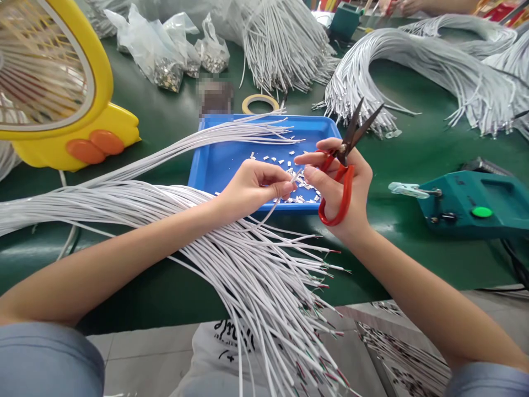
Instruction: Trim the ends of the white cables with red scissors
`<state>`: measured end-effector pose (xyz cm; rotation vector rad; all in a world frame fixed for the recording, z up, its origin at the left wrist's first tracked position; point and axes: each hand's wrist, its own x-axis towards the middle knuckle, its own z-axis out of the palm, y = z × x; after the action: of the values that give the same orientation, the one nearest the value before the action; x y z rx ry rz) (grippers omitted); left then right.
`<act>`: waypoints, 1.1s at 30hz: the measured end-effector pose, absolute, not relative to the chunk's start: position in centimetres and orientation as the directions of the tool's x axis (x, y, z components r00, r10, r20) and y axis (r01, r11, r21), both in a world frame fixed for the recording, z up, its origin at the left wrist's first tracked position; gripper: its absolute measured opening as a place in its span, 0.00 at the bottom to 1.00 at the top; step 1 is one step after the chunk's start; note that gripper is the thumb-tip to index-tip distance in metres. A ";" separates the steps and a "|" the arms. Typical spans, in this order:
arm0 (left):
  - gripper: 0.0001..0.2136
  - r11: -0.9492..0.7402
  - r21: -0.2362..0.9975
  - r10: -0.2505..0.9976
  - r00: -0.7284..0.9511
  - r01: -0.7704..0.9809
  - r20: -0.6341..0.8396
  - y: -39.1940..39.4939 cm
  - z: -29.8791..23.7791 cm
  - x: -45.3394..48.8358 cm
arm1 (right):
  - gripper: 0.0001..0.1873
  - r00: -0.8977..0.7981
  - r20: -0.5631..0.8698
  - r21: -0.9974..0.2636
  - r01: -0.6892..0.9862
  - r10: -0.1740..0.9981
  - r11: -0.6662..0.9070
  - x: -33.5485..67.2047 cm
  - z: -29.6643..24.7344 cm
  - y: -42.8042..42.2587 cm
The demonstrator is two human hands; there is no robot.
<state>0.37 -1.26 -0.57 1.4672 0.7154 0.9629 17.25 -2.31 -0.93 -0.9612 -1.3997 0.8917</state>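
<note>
My left hand (258,187) pinches a white cable (270,212) close to its end, above the near part of a blue tray (235,160). In my right hand (351,187) are red-handled scissors (345,204), their dark blades parted and pointing up and away. The thumb and fingers of that hand are close to the cable's tip; whether they touch it I cannot tell. White offcuts (306,179) lie scattered in the tray. Below my left forearm spreads a large bundle of white cables (256,275), several with red and green wire ends showing. A smaller cable bundle (248,131) reaches over the tray's far left.
A yellow fan (103,82) stands at the left. Bags of small metal parts (169,71), a tape roll (260,103) and more cable bundles (413,60) lie farther back. At the right sits a green machine (475,201). Another person's hands (405,6) show at the top.
</note>
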 end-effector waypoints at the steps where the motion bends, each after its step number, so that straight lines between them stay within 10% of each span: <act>1: 0.07 -0.133 0.986 0.858 0.487 -0.101 0.165 -1.3 -0.6 0.4 | 0.14 -0.018 0.377 -0.924 0.058 0.926 0.377 17.2 -0.9 -2.3; 33: 0.11 -0.173 0.985 0.926 0.342 0.006 0.161 -1.7 -0.4 0.5 | 0.14 -0.052 0.504 -0.850 0.148 0.862 0.505 17.1 -1.0 -2.3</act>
<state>0.50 -1.68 -0.37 1.5029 0.8869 1.0475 17.14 -2.35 -1.03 -0.9065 -1.5359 0.7354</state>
